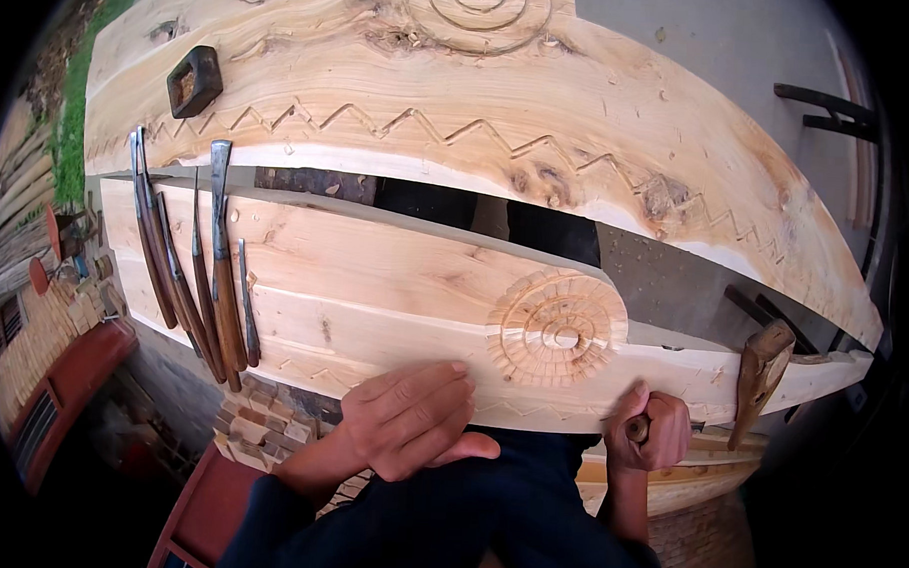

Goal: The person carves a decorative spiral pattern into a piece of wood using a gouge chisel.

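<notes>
A pale plank [394,292] lies before me, with a carved spiral rosette [556,328] and a zigzag line. My left hand [410,420] is at its near edge, left of the rosette, fingers apart and slightly bent, thumb out, holding nothing visible. Below the rosette's right side, my right hand [647,428] grips the round wooden handle of a tool [637,429], probably a chisel; its blade is mostly hidden. Several wood-handled chisels [224,316] lie across the plank's left part. A wooden mallet [765,365] rests on its right end.
A wide upper board [431,83], carved with zigzags and a spiral, bears a dark square tool [194,82]. Dark gaps separate the boards. Stacked offcut blocks [264,428], red metal pieces [70,391] and grass [108,22] lie around the left; dark metal supports [821,107] stand at right.
</notes>
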### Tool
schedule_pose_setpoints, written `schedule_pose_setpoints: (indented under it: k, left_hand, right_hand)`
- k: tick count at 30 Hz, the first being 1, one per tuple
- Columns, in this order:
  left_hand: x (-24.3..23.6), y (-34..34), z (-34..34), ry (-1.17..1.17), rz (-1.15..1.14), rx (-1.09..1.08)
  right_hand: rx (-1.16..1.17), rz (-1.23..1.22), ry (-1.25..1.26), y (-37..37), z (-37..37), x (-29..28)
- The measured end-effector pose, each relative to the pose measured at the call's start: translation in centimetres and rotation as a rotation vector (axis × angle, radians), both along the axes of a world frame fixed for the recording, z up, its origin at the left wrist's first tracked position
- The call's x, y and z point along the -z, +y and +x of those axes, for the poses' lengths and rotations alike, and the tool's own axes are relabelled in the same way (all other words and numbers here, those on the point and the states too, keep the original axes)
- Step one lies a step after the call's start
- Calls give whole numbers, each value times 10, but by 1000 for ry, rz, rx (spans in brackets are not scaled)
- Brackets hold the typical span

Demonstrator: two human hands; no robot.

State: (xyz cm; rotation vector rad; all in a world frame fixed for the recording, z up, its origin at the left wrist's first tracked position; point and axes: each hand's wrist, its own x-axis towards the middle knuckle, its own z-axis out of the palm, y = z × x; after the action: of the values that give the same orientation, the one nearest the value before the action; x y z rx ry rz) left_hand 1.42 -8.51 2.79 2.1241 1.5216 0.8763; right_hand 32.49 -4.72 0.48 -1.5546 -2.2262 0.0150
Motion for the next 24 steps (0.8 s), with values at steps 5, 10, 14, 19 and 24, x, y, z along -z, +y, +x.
schedule_pose_setpoints:
  k: [5, 10, 14, 19, 24]
  left_hand:
    - [-4, 11, -3, 98, -126, -22]
    - [3, 40, 7, 222, -157, -92]
    - [12, 60, 20, 241, -198, -110]
    - [7, 55, 25, 141, -184, -163]
    - [6, 46, 20, 28, -107, -271]
  right_hand:
    - [17, -54, -9, 0, 0, -2]
    - [-25, -73, -8, -3, 5, -3]
    - [-21, -61, 10, -1, 4, -4]
    - [-30, -48, 28, 1, 4, -4]
    - [-15, -24, 65, 0, 4, -1]
